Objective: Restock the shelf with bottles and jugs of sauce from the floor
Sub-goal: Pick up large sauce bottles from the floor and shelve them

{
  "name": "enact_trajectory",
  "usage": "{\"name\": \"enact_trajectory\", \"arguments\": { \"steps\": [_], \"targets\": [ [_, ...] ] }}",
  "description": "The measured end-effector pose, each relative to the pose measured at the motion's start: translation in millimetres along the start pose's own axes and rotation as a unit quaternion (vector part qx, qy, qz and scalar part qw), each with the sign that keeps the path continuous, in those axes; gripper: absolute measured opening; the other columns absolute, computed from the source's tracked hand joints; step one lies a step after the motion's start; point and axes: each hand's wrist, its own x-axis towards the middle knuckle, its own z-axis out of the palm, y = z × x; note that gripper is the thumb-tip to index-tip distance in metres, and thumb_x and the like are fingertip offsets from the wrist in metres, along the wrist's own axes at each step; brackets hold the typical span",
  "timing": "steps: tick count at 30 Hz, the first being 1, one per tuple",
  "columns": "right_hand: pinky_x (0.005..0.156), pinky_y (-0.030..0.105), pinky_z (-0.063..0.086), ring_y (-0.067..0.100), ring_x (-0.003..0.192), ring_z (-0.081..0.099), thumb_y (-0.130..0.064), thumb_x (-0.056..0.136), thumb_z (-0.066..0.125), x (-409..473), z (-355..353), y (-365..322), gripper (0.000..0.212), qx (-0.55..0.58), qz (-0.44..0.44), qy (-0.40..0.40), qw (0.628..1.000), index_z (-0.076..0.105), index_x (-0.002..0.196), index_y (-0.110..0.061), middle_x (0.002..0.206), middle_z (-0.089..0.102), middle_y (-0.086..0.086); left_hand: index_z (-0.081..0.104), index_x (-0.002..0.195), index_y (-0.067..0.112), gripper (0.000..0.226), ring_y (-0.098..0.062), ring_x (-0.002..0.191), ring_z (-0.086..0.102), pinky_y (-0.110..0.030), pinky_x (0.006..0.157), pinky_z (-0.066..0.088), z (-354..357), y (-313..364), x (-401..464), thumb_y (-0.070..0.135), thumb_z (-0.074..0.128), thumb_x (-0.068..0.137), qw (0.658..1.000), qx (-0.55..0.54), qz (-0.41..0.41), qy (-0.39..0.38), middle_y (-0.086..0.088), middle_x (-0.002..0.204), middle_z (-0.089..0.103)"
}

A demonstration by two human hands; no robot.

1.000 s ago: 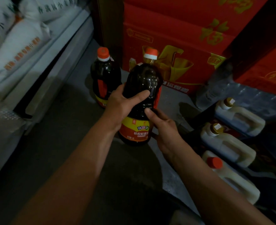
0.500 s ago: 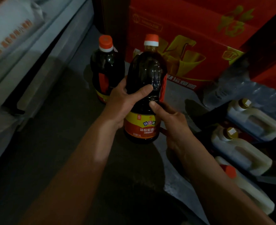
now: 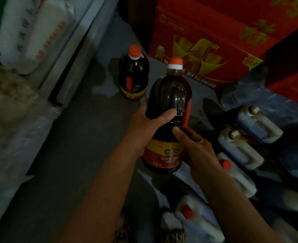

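Two hands, one dark sauce bottle held at centre frame.

We see the left hand [image 3: 144, 127] wrapped round the bottle [image 3: 169, 106] at its waist, thumb across the front, while the right hand [image 3: 195, 148] grips it from the right side, thumb pressed just above the yellow and red label. The bottle stands upright, filled with dark liquid and sealed by an orange cap. A second bottle [image 3: 133, 76], equally dark and capped, stands on the floor [image 3: 71, 155] behind it, upper centre. At right, several white jugs [image 3: 239, 148] lie in a row, capped; we cannot tell their contents. Red cartons [image 3: 215, 32] fill the upper right, white sacks [image 3: 30, 32] the upper left.
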Motion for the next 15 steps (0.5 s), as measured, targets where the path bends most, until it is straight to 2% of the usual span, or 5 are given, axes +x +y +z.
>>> {"name": "enact_trajectory", "arguments": {
  "steps": [2, 5, 10, 12, 15],
  "targets": [
    [0.073, 0.028, 0.054, 0.0, 0.083, 0.073, -0.041, 0.065, 0.077, -38.0, 8.3, -16.9, 0.039, -0.011, 0.008, -0.008, 1.0, 0.07, 0.102, -0.036, 0.093, 0.077, -0.017, 0.055, 0.135, 0.038, 0.068, -0.011, 0.116, 0.063, -0.043, 0.098, 0.052, -3.0, 19.1, -32.1, 0.048, 0.083, 0.073, 1.0, 0.0, -0.021, 0.009, 0.01, 0.127, 0.067],
    [0.062, 0.021, 0.056, 0.003, 0.079, 0.074, -0.038, 0.069, 0.076, -95.4, 24.9, -41.2, 0.038, -0.009, 0.028, -0.013, 0.999, 0.07, 0.105, -0.029, 0.089, 0.078, -0.014, 0.055, 0.136, 0.039, 0.075, -0.015, 0.118, 0.063, -0.048, 0.1, 0.051, -10.7, 53.7, -86.1, 0.054, 0.083, 0.067, 0.999, -0.001, -0.042, 0.021, 0.009, 0.128, 0.066],
    [0.091, 0.045, 0.058, 0.02, 0.099, 0.075, -0.042, 0.062, 0.084, -190.2, 52.7, -92.5, 0.063, 0.0, 0.063, -0.035, 0.997, 0.071, 0.12, -0.023, 0.109, 0.078, 0.0, 0.06, 0.129, 0.04, 0.072, -0.007, 0.109, 0.065, -0.031, 0.089, 0.053, -20.2, 132.8, -177.5, 0.054, 0.081, 0.062, 0.997, -0.002, -0.043, 0.064, 0.016, 0.117, 0.069],
    [0.093, 0.046, 0.058, 0.02, 0.098, 0.076, -0.043, 0.057, 0.085, -227.3, 65.0, -118.5, 0.068, -0.004, 0.064, -0.039, 0.997, 0.071, 0.12, -0.022, 0.109, 0.078, 0.001, 0.061, 0.127, 0.041, 0.068, -0.003, 0.105, 0.066, -0.026, 0.084, 0.053, -23.1, 167.6, -210.9, 0.051, 0.082, 0.064, 0.996, -0.001, -0.039, 0.079, 0.018, 0.113, 0.07],
    [0.089, 0.043, 0.059, 0.017, 0.093, 0.076, -0.042, 0.055, 0.085, -284.3, 80.0, -158.7, 0.069, -0.013, 0.047, -0.056, 0.997, 0.071, 0.119, -0.021, 0.105, 0.079, -0.001, 0.063, 0.125, 0.04, 0.064, -0.005, 0.105, 0.068, -0.031, 0.089, 0.055, -26.7, 215.8, -259.1, 0.048, 0.087, 0.066, 0.995, -0.001, -0.019, 0.093, 0.016, 0.112, 0.072]
  ]
}}
